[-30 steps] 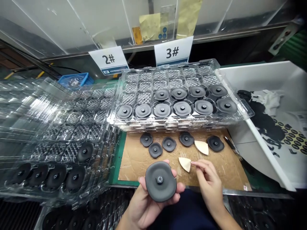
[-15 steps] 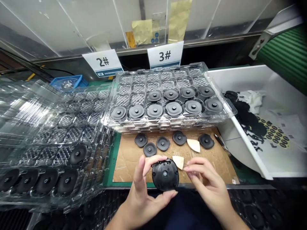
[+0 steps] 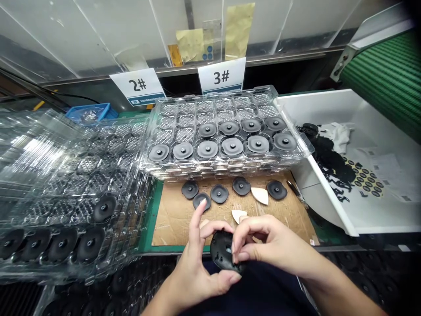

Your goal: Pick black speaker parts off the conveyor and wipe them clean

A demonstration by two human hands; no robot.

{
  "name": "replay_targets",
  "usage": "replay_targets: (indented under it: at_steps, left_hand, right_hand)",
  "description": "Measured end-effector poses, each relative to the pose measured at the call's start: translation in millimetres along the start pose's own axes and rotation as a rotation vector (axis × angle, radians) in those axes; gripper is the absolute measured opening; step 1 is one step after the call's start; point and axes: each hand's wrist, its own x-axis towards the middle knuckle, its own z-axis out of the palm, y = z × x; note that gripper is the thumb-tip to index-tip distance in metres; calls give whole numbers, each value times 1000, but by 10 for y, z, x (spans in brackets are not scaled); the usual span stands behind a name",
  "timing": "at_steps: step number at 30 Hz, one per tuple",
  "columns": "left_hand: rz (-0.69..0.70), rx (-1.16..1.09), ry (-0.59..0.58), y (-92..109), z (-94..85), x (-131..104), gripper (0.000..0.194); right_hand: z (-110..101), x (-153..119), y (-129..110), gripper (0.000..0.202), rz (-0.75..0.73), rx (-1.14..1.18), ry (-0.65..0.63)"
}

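Observation:
My left hand holds a black round rubber disc by its edge, between thumb and middle finger, with the index finger raised. My right hand reaches over the disc, and its fingertips pinch at the disc's face. A cream wedge-shaped piece lies on the cardboard mat just beyond my hands. Several loose black discs and a second cream wedge lie further back on the mat.
A clear blister tray partly filled with black discs sits on a stack behind the mat. More clear trays pile up at the left. A white bin with black scraps stands at the right, beside a green ribbed conveyor. Signs "2#" and "3#" stand behind.
My left hand turned the disc over and tilted it. My right hand moved from beside the cream wedge onto the disc. The view shifted slightly right.

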Motion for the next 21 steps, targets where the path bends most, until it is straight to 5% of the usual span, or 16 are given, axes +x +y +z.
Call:
replay_targets:
  at_steps: [13, 21]
  left_hand:
    - [-109, -151, -78, 1, 118, 19, 101]
    - [2, -50, -71, -94, 108, 67, 105]
  right_hand:
    - [-57, -62, 50, 3, 12, 117, -67]
    - [-75, -103, 213, 14, 97, 235, 91]
